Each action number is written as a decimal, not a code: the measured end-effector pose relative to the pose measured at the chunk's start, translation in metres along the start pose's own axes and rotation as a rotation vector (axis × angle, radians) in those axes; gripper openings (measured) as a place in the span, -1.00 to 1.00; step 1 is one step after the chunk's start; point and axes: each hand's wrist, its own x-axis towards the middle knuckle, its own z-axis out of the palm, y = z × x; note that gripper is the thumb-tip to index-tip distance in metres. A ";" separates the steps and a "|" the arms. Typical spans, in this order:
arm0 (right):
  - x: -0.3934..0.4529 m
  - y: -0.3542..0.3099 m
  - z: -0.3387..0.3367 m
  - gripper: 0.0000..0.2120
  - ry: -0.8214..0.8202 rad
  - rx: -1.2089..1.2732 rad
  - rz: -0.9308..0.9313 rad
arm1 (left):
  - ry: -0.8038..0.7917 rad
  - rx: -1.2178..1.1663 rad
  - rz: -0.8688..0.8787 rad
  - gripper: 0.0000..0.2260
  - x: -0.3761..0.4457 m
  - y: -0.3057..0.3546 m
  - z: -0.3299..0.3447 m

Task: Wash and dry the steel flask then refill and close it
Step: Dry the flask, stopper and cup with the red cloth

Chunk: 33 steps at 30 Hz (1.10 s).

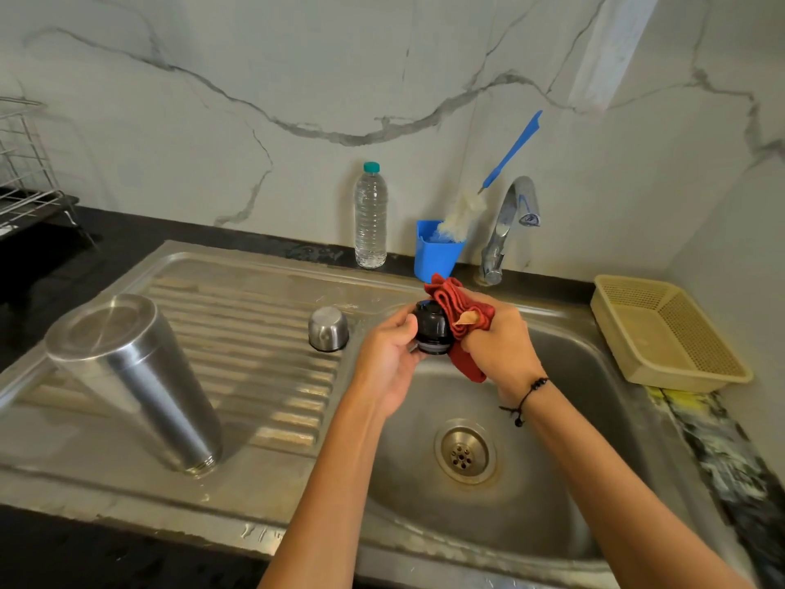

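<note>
The steel flask [136,380] stands upside down on the ribbed drainboard [263,316] at the left. Its small steel cup lid [328,328] sits inverted near the basin's edge. Over the sink basin [552,418] my left hand [388,359] grips the black inner stopper [431,328]. My right hand [499,346] holds a red cloth [461,323] bunched against the stopper's right side. A clear plastic water bottle [370,216] with a teal cap stands by the back wall.
A blue cup [435,252] holding a blue-handled bottle brush [471,206] stands beside the steel tap [507,231]. A beige plastic basket [667,333] lies on the counter at the right. A wire dish rack [25,172] is at the far left. The drain [465,452] sits below my wrists.
</note>
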 end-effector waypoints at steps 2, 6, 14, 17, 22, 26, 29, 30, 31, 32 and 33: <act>0.002 0.004 0.000 -0.56 0.012 0.013 0.079 | -0.024 0.007 -0.027 -0.73 -0.001 0.000 0.001; 0.001 0.006 0.000 -0.54 0.032 0.065 0.148 | -0.026 0.151 -0.001 -0.80 0.000 -0.004 0.007; -0.021 -0.011 0.000 -0.50 0.113 0.019 -0.180 | 0.229 -0.143 0.022 -0.71 0.004 0.001 0.002; -0.036 -0.012 0.015 -0.40 0.109 -0.141 -0.250 | 0.241 -0.222 -0.015 -0.66 0.004 0.005 0.005; -0.036 -0.017 0.013 -0.36 0.112 -0.155 -0.243 | 0.225 -0.185 -0.012 -0.67 0.005 0.007 0.004; -0.023 -0.011 0.011 -0.41 0.086 -0.186 -0.195 | 0.184 -0.105 0.042 -0.71 0.006 0.008 0.004; -0.011 -0.012 0.001 -0.60 0.009 -0.087 -0.121 | 0.156 0.067 0.101 -0.73 0.005 0.010 0.005; -0.009 -0.012 -0.003 -0.62 -0.001 -0.051 -0.095 | 0.154 0.107 0.120 -0.73 0.004 0.011 0.007; -0.008 -0.011 -0.005 -0.62 0.015 -0.028 -0.091 | 0.160 0.122 0.137 -0.73 0.003 0.011 0.009; -0.008 -0.011 -0.006 -0.59 0.056 -0.031 -0.109 | 0.177 0.127 0.157 -0.73 0.003 0.011 0.011; -0.009 -0.012 -0.006 -0.54 0.100 -0.037 -0.136 | 0.195 0.135 0.177 -0.73 0.003 0.010 0.012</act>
